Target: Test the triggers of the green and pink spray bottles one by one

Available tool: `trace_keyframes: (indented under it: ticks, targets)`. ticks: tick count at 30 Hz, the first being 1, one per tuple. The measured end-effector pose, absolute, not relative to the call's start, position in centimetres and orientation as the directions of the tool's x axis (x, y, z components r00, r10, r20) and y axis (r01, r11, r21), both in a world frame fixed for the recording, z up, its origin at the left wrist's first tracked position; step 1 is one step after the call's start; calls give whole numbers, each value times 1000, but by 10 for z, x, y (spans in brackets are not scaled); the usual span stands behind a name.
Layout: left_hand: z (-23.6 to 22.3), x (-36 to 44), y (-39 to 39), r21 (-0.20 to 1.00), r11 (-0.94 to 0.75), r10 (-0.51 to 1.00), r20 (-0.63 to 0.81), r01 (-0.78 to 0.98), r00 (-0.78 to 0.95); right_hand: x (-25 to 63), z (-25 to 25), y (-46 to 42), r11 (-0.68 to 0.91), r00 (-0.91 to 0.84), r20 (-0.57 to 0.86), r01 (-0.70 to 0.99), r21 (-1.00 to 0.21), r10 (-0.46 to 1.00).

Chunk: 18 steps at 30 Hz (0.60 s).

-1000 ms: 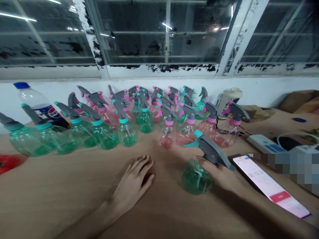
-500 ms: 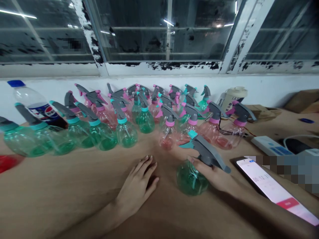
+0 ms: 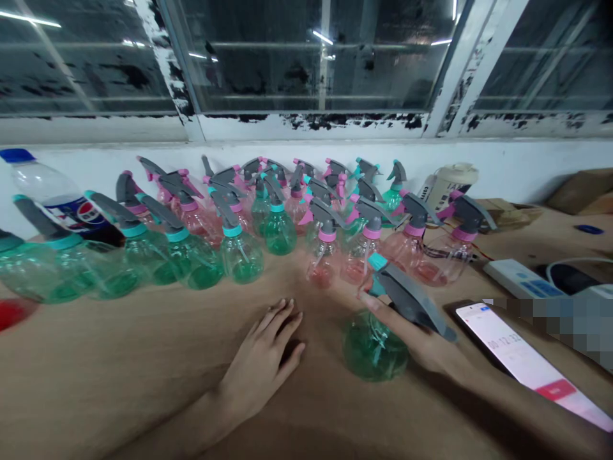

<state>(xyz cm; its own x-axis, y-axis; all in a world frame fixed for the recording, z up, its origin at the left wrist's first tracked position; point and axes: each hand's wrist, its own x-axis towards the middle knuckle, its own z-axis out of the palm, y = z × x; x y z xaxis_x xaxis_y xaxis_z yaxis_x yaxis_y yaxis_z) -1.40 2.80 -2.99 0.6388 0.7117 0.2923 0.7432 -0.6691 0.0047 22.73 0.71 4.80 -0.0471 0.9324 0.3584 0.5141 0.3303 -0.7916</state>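
My right hand (image 3: 416, 337) is wrapped round the neck of a green spray bottle (image 3: 376, 354) with a grey head and a teal nozzle. Its index finger lies at the teal trigger, and the nozzle points forward and left. The other fingers are mostly hidden behind the bottle. Flat on the wooden table, my left hand (image 3: 262, 354) rests with its fingers stretched out and holds nothing. Beyond it stands a green spray bottle (image 3: 242, 259) with a teal collar. A pink spray bottle (image 3: 322, 265) is just past the held one.
Several more green and pink spray bottles crowd the back, by the wall. A cola bottle (image 3: 81, 214) stands at the far left. On the right are a phone (image 3: 514, 358) showing a timer, a white power strip (image 3: 522, 279), a paper cup (image 3: 453, 182) and cardboard (image 3: 507, 214).
My right index finger has moved up onto the trigger, which sticks out less from the head. The held bottle has shifted slightly right and nearer. My left hand has stayed put.
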Motion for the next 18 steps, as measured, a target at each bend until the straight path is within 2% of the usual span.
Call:
trace_keyframes:
  ticks: [7,13,18]
  targets:
    - [-29,-14,28,-18,-672,709,272,740,650,232,45,8,395,-96,405,504,-768,909]
    - [-30,-14,29,-22,-668,710,282,744,645,229,49,5,352,-9,428,586,-730,904]
    - [-31,-15,29,-19,-670,704,299,742,644,228,45,9,404,-80,436,550,-730,896]
